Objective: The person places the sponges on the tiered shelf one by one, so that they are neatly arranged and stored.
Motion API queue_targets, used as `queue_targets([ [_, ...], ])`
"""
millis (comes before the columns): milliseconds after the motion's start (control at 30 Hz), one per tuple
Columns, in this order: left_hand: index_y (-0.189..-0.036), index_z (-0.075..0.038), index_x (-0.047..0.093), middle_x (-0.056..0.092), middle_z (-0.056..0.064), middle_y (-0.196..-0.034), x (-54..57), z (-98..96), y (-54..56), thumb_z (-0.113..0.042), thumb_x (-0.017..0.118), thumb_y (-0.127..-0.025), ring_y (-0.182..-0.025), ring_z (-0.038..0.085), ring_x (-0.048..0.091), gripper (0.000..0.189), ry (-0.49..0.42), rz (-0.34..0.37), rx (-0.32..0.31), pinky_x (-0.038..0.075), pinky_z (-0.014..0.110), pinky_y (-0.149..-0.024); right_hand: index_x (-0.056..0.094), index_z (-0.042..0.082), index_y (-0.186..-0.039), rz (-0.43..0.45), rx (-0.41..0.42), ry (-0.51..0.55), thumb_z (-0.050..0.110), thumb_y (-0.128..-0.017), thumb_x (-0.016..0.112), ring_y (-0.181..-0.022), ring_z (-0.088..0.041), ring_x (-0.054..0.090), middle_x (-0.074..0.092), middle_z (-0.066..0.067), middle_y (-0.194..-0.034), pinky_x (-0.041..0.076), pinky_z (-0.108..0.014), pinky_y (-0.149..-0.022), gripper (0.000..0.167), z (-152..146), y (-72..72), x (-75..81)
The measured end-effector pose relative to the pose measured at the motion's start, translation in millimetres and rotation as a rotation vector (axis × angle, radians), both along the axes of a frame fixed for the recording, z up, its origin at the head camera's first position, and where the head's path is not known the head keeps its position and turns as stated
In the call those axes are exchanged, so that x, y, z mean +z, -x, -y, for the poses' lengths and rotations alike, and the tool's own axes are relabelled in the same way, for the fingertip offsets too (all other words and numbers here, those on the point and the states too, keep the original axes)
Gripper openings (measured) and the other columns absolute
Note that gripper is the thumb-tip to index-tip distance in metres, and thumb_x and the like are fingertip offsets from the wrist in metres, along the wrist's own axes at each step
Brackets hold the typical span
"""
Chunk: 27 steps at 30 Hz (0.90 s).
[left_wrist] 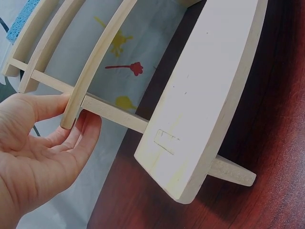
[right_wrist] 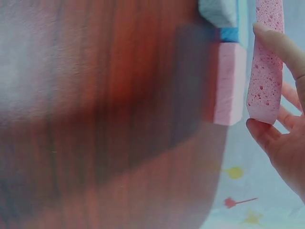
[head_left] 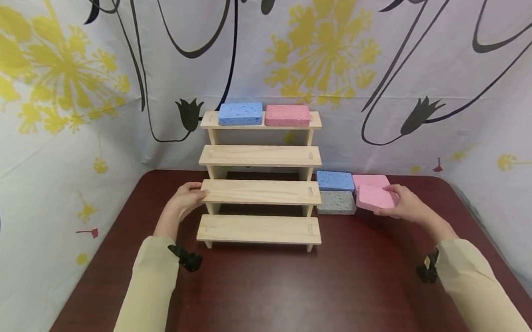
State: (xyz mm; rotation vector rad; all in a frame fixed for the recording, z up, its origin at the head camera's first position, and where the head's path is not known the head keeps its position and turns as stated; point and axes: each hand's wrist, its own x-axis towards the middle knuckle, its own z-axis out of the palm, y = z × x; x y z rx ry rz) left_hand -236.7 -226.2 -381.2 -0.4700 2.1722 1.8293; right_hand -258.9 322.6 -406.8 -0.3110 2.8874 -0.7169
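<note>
While left hand grips rack, arms outstretched, right hand pinching sponge

The near table caught glare; the left wrist view bowed the stand, the right showed blurred shadow.

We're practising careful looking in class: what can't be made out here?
Head view: part of the tabletop pink rectangular sponge, behind the held pink rectangular sponge.
Left wrist view: part of the blue rectangular sponge, past the top edge.
Right wrist view: part of the grey rectangular sponge, past the top edge; part of the right hand, past the right edge.
</note>
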Motion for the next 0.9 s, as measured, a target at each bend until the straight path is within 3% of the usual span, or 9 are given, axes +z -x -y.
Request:
queue_targets([
  [233,-0.139,0.007,0.019,0.033,0.025,-0.133,2.0,0.9,-0.1,-0.004,0.046,-0.093,-0.103,0.02,0.048,0.055,-0.012,-0.014,-0.006,0.038,0.036,-0.106,0.038,-0.008,-0.127,-0.065,0.033,0.012,0.042,-0.072,0.074,-0.102,-0.037,0.04,0.043,-0.03,-0.122,0.039,-0.048,-0.083,0.083,15.1,5.0,22.7],
  [433,-0.141,0.003,0.019,0.03,0.024,-0.136,1.4,1.1,0.3,-0.007,0.046,-0.093,-0.117,0.028,0.044,0.055,0.011,-0.001,-0.015,0.037,0.037,-0.107,0.042,-0.006,-0.125,-0.12,0.066,0.06,0.037,-0.072,0.076,-0.101,-0.034,0.043,0.047,-0.026,-0.119,0.04,-0.045,-0.08,0.076,29.7,8.3,44.9],
  [600,-0.141,0.003,0.018,0.029,0.025,-0.137,1.2,1.4,-0.1,-0.008,0.046,-0.094,-0.121,0.031,0.042,0.056,0.01,-0.003,-0.023,0.036,0.038,-0.108,0.043,-0.003,-0.128,-0.151,0.093,0.113,0.033,-0.072,0.076,-0.104,-0.033,0.043,0.047,-0.024,-0.123,0.041,-0.048,-0.083,0.074,47.9,8.0,67.8],
  [900,-0.141,0.004,0.017,0.028,0.026,-0.138,1.3,2.1,-2.6,-0.009,0.046,-0.093,-0.121,0.031,0.042,0.057,0.009,-0.005,-0.034,0.035,0.038,-0.108,0.041,0.004,-0.133,-0.153,0.095,0.072,0.042,-0.072,0.075,-0.121,-0.036,0.038,0.041,-0.021,-0.135,0.035,-0.059,-0.097,0.079,83.7,13.1,99.9],
])
